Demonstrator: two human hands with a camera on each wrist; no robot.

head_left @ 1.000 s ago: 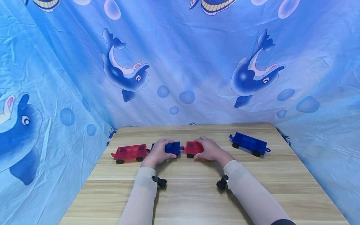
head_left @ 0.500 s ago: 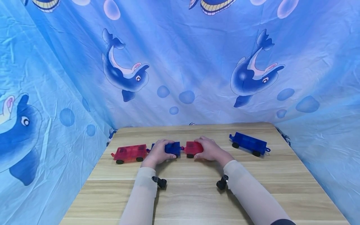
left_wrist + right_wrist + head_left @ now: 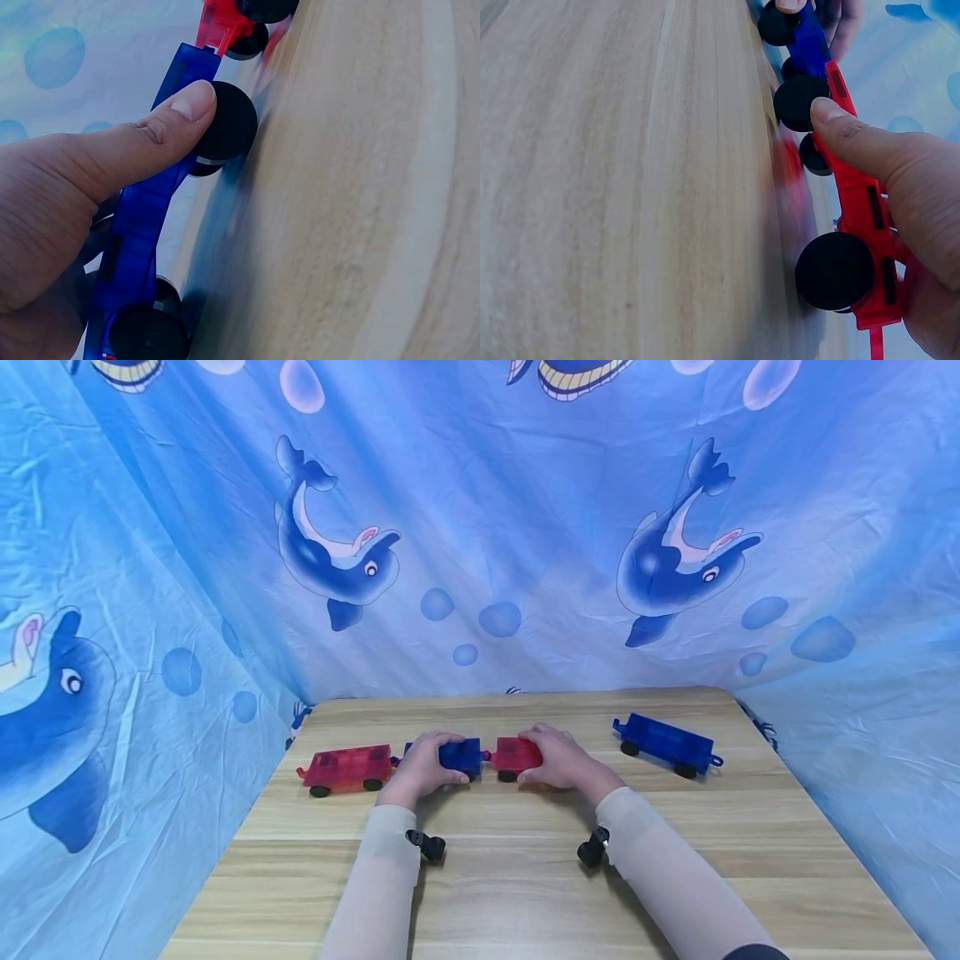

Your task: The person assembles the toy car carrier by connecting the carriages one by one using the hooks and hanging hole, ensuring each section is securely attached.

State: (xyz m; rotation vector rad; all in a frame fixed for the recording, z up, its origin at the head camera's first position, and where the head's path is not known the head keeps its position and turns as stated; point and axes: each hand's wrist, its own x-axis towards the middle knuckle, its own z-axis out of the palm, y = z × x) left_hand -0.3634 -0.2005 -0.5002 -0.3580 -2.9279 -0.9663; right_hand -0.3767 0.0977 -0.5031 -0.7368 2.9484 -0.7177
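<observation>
My left hand (image 3: 426,767) grips a blue toy train car (image 3: 461,755) from above, its thumb against a black wheel (image 3: 229,124) in the left wrist view. With my right hand (image 3: 557,758) I hold a red toy train car (image 3: 516,753), thumb beside its front wheel (image 3: 801,103). The two cars meet end to end at a small red coupling (image 3: 487,756). To the left, another red car (image 3: 348,768) stands in line, its right end against the held blue car's hook; part of that joint lies behind my left hand.
A separate blue car (image 3: 666,743) stands at the back right, angled, with a hook at one end and a loop at the other. The wooden table (image 3: 510,877) ends at a blue dolphin-print curtain (image 3: 510,527) behind and at both sides.
</observation>
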